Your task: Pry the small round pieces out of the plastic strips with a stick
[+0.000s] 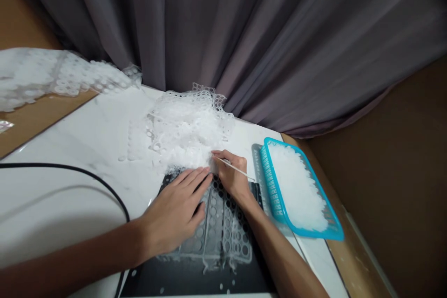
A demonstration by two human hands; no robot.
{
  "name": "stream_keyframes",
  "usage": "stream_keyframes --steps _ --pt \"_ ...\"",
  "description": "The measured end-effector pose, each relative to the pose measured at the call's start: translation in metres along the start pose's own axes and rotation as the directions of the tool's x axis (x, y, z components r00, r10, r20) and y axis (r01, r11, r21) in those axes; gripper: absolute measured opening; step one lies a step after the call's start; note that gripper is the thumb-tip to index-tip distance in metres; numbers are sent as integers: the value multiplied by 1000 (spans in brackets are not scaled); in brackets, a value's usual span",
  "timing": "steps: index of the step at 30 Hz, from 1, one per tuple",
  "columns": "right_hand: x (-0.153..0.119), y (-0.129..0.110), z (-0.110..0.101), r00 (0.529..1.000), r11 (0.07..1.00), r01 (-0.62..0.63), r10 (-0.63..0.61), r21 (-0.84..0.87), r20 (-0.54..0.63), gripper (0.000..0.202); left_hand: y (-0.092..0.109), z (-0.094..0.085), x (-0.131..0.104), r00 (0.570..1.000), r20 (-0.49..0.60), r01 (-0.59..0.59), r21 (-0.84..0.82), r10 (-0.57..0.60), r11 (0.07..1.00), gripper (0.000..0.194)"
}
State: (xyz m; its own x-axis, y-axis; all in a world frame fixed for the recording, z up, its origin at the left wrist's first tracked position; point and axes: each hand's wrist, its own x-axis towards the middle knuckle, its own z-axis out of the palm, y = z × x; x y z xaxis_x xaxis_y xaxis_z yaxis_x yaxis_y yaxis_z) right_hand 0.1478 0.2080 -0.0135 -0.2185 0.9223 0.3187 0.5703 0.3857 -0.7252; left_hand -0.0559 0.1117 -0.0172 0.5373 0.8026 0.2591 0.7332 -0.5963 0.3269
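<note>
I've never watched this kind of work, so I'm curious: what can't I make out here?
All in the head view:
Perforated sheet: partly hidden under the left hand.
Thin white stick: its end at the right hand is hard to tell from the white pile.
Blue basket: its white pieces are too small and run together.
Black cord: cut off by the left edge, partly behind the left forearm.

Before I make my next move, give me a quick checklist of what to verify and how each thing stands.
1. Right hand holding the thin white stick: ok.
2. Left hand laid over the perforated sheet: ok.
3. Stick touching the sheet: cannot tell.
4. Black board free of loose white dots: not ok.
5. Black cable clear of the left forearm: not ok, passes beneath it.
6. Blue basket within view: ok.
</note>
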Motion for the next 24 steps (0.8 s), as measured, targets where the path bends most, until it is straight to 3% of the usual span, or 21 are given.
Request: stream_keyframes --steps 5,12,16,18,20,24 --pt "7 1 -2 993 993 -75 83 94 -85 16 0 -1 -1 1000 8 5 -3 -5 1000 64" --pt "10 -3 -11 977 959 -147 179 240 -113 18 -1 0 -1 1000 8 0 10 0 1000 66" --pt "17 -16 -28 958 933 -154 222 327 -183 22 -1 -1 -1 1000 -20 -3 -1 3 1000 68" --pt "19 -28 -51 962 969 -112 162 222 -220 22 -1 -1 -2 1000 -25 -4 -5 4 1000 68" --pt "18 -41 -83 972 996 -60 43 -64 -232 19 -2 0 -3 1000 -28 -4 -16 3 1000 67" --pt "5 -50 -146 968 795 -126 -33 -594 -249 15 -3 4 -4 999 -44 6 -52 -8 999 66"
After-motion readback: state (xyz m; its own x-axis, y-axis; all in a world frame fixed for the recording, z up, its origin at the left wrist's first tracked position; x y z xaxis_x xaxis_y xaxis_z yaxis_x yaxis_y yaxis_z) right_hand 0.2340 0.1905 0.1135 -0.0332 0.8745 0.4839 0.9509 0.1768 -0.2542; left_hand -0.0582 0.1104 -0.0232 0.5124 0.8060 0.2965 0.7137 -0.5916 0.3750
